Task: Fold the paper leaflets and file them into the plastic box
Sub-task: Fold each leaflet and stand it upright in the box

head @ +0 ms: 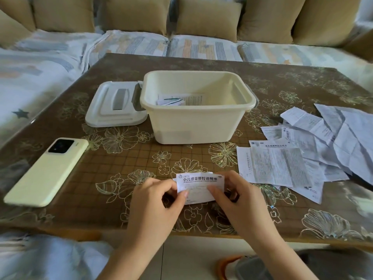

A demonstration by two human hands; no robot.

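A person's two hands meet near the front edge of a bench [125, 162] covered in brown with pale flower outlines. Between them they hold a small white leaflet [198, 185] with a bold line of Chinese characters along its top. The left hand [153, 196] pinches the leaflet's left side, thumb on the printed face and fingers curled behind. The right hand [240, 197] pinches its right side the same way. The leaflet is partly folded, with a second layer of paper showing behind its upper left corner. It sits low over the bench; whether it touches the surface cannot be told.

Straight beyond the hands, in the middle of the bench, stands a cream plastic box [196, 122], open at the top. A few folded leaflets [177, 101] lie on its floor. Its lid [115, 105] lies flat on the bench against the box's left side, with a grey handle on top.

To the right of the hands and the box, a pile of unfolded leaflets [314, 146] spreads across the bench, creased and overlapping, its nearest sheets close to the right hand. On the left, well apart from the hands, a pale yellow-green phone [47, 171] lies face down, its camera end toward the lid. Behind the bench runs a sofa [201, 47] with a patterned cover and tan cushions [205, 17].
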